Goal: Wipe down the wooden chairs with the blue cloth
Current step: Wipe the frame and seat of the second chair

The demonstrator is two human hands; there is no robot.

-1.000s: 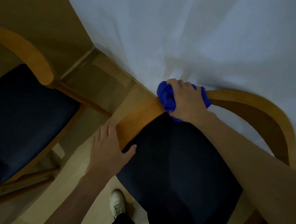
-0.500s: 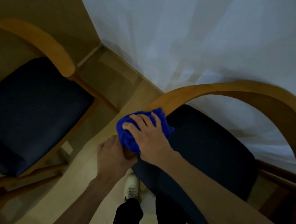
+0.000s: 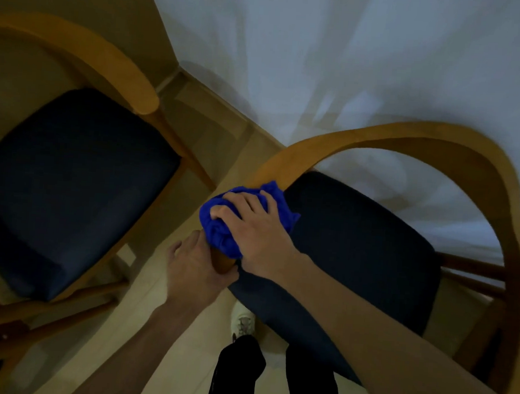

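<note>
Dim floor [image 3: 163,322], armrest end [image 3: 221,263] hand-hidden

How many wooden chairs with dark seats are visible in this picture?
2. One curved-back wooden chair stands on the left, untouched. The other wooden chair is on the right, where the right hand presses the blue cloth. More may be outside the view.

No legible text or labels.

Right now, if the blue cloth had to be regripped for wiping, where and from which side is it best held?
Probably from above, palm over the bunched top, as the right hand holds the blue cloth now. It sits wadded on the curved wooden armrest, so gripping downward keeps its underside against the wood.
</note>
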